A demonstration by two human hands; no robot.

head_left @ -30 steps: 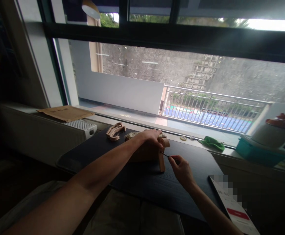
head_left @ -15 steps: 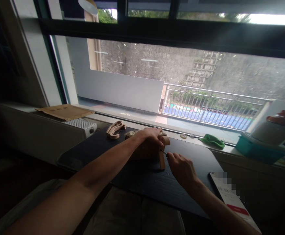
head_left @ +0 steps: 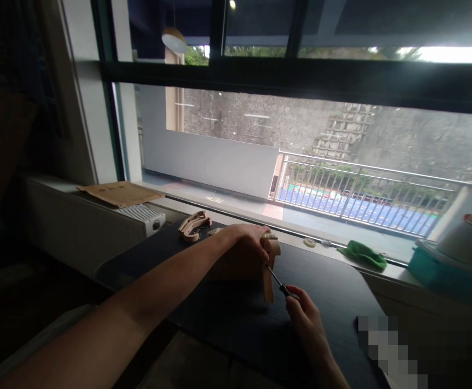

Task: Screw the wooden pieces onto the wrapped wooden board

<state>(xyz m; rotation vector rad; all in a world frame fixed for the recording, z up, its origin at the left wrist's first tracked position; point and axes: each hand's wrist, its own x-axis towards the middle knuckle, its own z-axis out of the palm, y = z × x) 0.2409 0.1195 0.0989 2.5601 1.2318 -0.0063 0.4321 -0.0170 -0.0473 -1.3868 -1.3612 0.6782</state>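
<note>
My right hand [head_left: 304, 310] is closed around the dark handle of a screwdriver [head_left: 277, 278]. The slim metal shaft slants up and left, its end meeting a light wooden piece [head_left: 268, 286] with an upright leg. Over the top of that piece and the brown boxy body [head_left: 236, 262] beside it, my left hand [head_left: 255, 240] is bent down and gripping. My left forearm covers much of the body. Whether the tip sits in a screw is too small to tell. Curved wooden parts [head_left: 194, 226] lie farther back on the dark table, left of my hands.
The dark table [head_left: 147, 265] stands against a window sill. A brown paper envelope [head_left: 120, 193] rests at the left. On the sill at right are a green cloth [head_left: 363, 255], a small tape roll [head_left: 309, 242] and a teal box [head_left: 434, 275]. A blurred-out flat object [head_left: 390, 351] occupies the right corner.
My right hand has drawn back down and to the right of the wooden piece, and more of the screwdriver's shaft shows. My left hand keeps its hold. The camera view has shifted.
</note>
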